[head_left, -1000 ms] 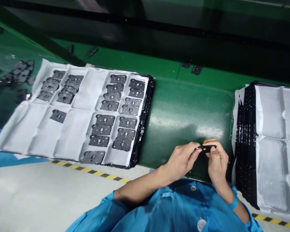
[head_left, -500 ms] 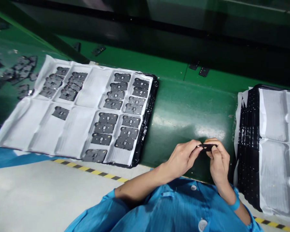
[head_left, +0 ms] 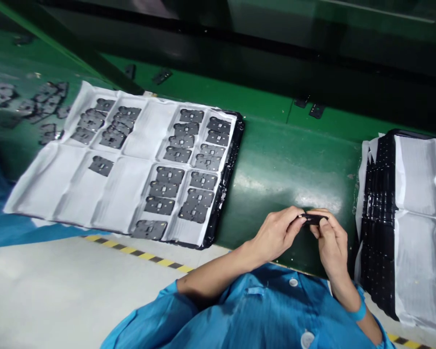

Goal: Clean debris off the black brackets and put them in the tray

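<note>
Between both hands is a small dark plate-like part (head_left: 314,219), seen nearly edge-on above the green table. My left hand (head_left: 278,231) pinches its left end between thumb and fingers. My right hand (head_left: 330,237) grips the other end, thumb on the near side and fingers curled behind. Farther left, a white-lined tray (head_left: 131,191) holds several flat dark grey plates (head_left: 160,205) with holes and small notches, lying in its compartments. The face of the part in my hands is mostly hidden.
At the right stands a stack of black trays (head_left: 380,232) with a white-lined one on top. Loose dark parts (head_left: 47,99) lie heaped at the far left, and a few (head_left: 317,110) lie behind. A green post (head_left: 80,53) slants across the upper left. Blue cloth (head_left: 39,235) shows beyond the tray.
The view has shifted a little, so the trays and table appear slightly farther right. Both hands keep their hold on the dark part with almost no change of pose.
</note>
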{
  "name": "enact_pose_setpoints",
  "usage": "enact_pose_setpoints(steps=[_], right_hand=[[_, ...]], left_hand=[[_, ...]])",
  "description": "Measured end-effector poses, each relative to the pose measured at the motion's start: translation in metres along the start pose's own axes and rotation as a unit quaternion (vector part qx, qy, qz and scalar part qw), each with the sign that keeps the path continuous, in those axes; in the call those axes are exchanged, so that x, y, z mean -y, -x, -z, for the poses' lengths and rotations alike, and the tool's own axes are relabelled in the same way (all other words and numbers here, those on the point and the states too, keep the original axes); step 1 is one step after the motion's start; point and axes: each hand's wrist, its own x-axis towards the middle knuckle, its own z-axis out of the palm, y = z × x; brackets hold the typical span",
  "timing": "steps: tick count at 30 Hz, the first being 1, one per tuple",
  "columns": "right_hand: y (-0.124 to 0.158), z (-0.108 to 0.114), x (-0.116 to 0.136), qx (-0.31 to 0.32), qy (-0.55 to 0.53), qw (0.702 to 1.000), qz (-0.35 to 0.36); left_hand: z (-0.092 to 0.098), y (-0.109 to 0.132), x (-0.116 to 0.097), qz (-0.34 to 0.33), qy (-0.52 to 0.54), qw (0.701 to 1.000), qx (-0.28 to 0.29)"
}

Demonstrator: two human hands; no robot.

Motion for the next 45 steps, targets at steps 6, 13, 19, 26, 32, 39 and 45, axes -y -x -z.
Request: enact_pose_setpoints(steps=[6, 13, 19, 26, 32, 39, 45], right_hand=[[0.004, 0.002, 0.006, 0.052, 0.049, 0.997, 0.037], [0.008, -0.001, 0.007, 0.043, 0.139, 0.984, 0.107], [0.009, -0.002, 0.007, 0.045, 0.161, 0.978, 0.126], [0.012, -0.003, 0.004, 0.032, 0.155, 0.979, 0.129], [0.012, -0.003, 0.006, 0.022, 0.143, 0.982, 0.124], [0.011, -0.001, 0.009, 0.022, 0.127, 0.986, 0.11], [0.012, -0.002, 0.009, 0.03, 0.156, 0.979, 0.129]], left_hand=[[0.006, 0.001, -0.002, 0.032, 0.059, 0.998, 0.015], [0.006, -0.005, -0.006, 0.089, 0.138, 0.986, 0.005], [0.003, -0.009, -0.005, 0.111, 0.164, 0.98, 0.015], [-0.001, -0.009, -0.001, 0.124, 0.173, 0.977, 0.022], [-0.001, -0.007, -0.001, 0.091, 0.185, 0.978, 0.027], [0.013, -0.007, -0.008, 0.113, 0.178, 0.975, 0.068], [0.004, -0.008, -0.004, 0.115, 0.164, 0.979, 0.025]])
